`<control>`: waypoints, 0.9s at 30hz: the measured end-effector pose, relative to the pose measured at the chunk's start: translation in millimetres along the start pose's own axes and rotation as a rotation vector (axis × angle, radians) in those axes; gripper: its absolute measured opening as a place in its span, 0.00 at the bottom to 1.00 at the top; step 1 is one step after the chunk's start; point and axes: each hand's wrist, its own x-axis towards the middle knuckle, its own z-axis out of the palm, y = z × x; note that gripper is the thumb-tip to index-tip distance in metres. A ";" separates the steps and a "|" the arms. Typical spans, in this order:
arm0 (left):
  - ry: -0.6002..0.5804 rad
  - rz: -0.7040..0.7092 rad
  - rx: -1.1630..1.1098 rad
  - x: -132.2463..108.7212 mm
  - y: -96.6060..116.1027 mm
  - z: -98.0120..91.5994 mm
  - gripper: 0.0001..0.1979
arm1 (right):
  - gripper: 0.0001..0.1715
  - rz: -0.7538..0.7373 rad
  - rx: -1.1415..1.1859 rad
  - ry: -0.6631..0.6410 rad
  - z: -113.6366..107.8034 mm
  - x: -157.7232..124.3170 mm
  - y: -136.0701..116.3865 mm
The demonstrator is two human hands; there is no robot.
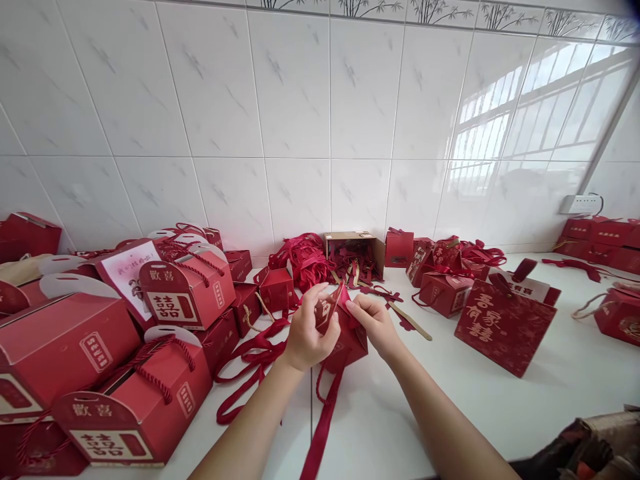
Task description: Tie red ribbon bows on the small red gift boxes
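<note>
The small red box [353, 343] is held just above the desk [550, 400] at centre, gripped by both hands. The left hand [305, 330] pinches its raised top flap [327, 308] with narrow fingers, and the right hand [375, 321] closes its fingers on the opposite edge. The box looks folded into shape, with a ribbon [323, 420] seemingly hanging from it, but the top appears unclosed. Many assembled boxes [185, 290] stand at left, and a ribbon pile [303, 257] lies behind. The hands hide the box's closure, and 1 dark blurred thing [590, 447] at bottom right is cut off
</note>
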 end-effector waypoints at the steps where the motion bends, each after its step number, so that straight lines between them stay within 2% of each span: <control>1: -0.024 -0.003 -0.009 0.8 0.4 -0.6 0.30 | 0.27 0.000 -0.012 0.004 0.5 -0.3 -0.2; 8: -0.137 0.030 -0.039 9.2 3.0 -7.8 0.32 | 0.26 -0.009 -0.078 0.030 5.0 -0.4 0.3; 13: -0.169 0.097 -0.060 11.3 -0.7 -11.2 0.35 | 0.24 -0.037 -0.088 0.016 6.3 -1.1 1.0; 16: -0.201 0.102 -0.065 10.6 -3.8 -11.4 0.34 | 0.23 -0.059 -0.073 0.005 6.6 -2.0 0.8; 23: -0.223 -0.095 -0.159 9.2 -3.6 -9.7 0.31 | 0.22 -0.067 -0.109 0.048 6.6 0.5 2.1; 25: -0.201 -0.171 -0.216 7.9 -4.4 -7.4 0.31 | 0.21 -0.068 -0.106 0.099 5.1 1.7 4.2; 27: -0.156 -0.320 -0.323 4.6 -7.8 -2.7 0.31 | 0.18 -0.081 -0.100 0.202 2.0 2.8 6.3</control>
